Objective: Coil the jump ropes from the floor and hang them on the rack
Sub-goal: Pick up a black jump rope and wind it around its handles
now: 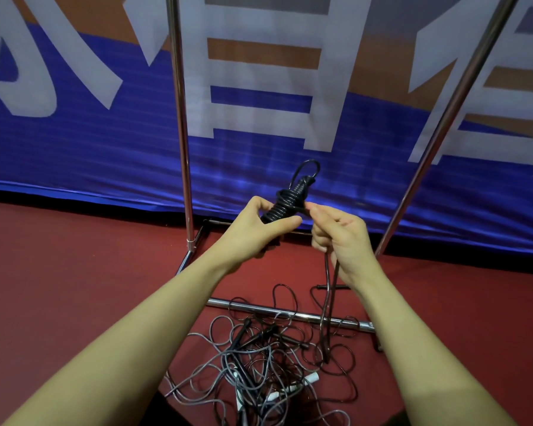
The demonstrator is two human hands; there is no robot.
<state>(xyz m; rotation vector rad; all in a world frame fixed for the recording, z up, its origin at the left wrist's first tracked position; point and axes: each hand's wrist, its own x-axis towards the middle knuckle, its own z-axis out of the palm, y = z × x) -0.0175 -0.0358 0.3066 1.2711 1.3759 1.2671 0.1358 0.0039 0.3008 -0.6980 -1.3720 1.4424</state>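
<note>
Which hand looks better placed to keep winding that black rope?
The right hand. It pinches the loose rope that runs down to the pile on the floor, right beside the coil, while the left hand is busy holding that coil.

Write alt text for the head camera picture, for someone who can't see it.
Two bare hands wind a black jump rope: the left hand grips the coiled bundle, the right hand pinches the loose strand that hangs to the floor. Below lies a tangle of ropes on the red floor, across the metal rack base, before a blue banner.
</note>
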